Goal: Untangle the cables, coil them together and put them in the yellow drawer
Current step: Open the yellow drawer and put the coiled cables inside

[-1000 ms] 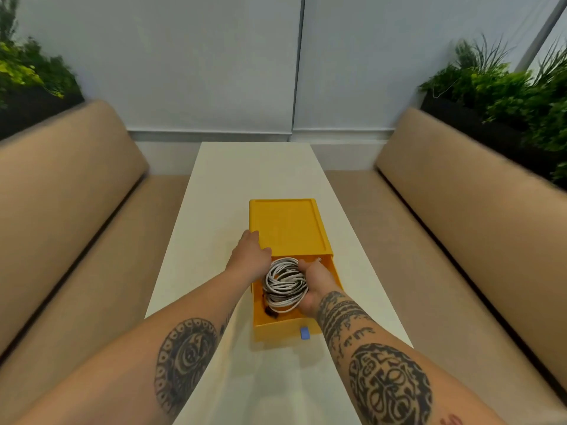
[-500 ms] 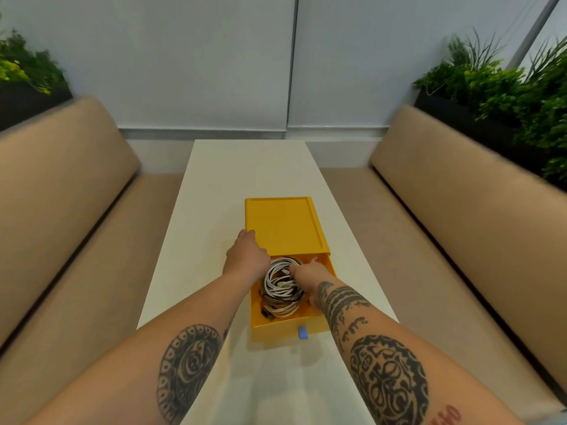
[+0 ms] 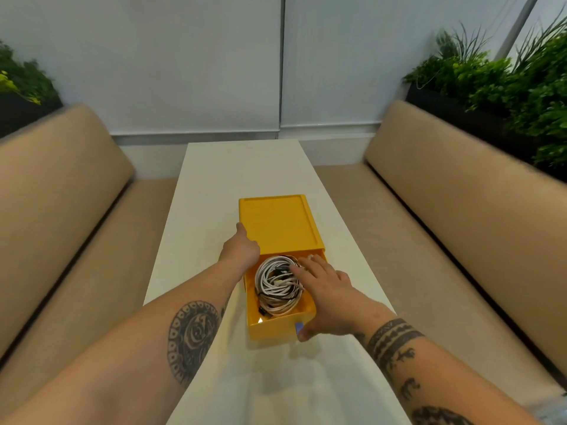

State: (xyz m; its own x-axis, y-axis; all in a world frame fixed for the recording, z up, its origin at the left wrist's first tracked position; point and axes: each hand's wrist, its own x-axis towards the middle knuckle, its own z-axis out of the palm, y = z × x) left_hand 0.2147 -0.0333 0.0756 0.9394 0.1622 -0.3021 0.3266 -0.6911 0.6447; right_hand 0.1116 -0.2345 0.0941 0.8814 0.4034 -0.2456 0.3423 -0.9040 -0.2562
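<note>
A yellow drawer [image 3: 270,330] is pulled out of its yellow case [image 3: 277,223] on the white table [image 3: 236,167]. Inside the drawer lies a coil of white and dark cables [image 3: 276,285]. My left hand [image 3: 241,250] rests against the case's left front corner, its fingers hidden behind it. My right hand [image 3: 325,297] lies over the drawer's right side with fingers spread flat; the fingertips touch the coil and the thumb reaches the drawer's front beside a small blue tab [image 3: 299,327].
Beige padded benches run along both sides of the narrow table, the left bench [image 3: 61,216] and the right bench [image 3: 460,210]. Planters with green plants [image 3: 506,75] stand behind the backrests. A white wall closes the far end.
My right hand let go of the coil, which now lies in the drawer, and moved back with its fingers spread over the drawer's right side. My left hand stayed at the case.
</note>
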